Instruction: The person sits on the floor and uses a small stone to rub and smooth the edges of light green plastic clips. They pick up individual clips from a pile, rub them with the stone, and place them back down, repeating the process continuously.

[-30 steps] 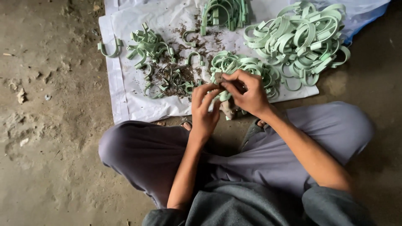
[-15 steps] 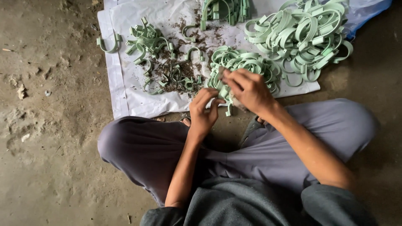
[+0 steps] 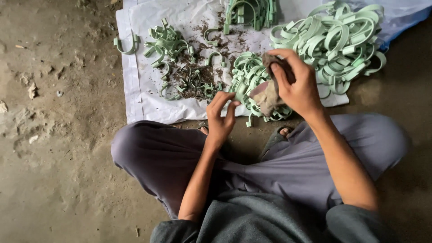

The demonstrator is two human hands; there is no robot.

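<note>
Right hand (image 3: 294, 83) clamped on a brownish stone-like lump (image 3: 266, 95), raised over the pale green clips (image 3: 252, 76) on the white sheet (image 3: 144, 85); left hand (image 3: 220, 118) fingers pinched together, whether on anything unclear.

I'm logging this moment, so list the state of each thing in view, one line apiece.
right hand: raised, fingers closed on a brownish lump.
brownish lump: held off the sheet.
left hand: fingertips pinched together; whether it holds anything is unclear.
white sheet: spread flat on the ground, strewn with dark crumbs.
large green clips: heaped, tangled.
small green clips: loosely scattered.
single clip: lying apart, at the sheet's edge.
</note>
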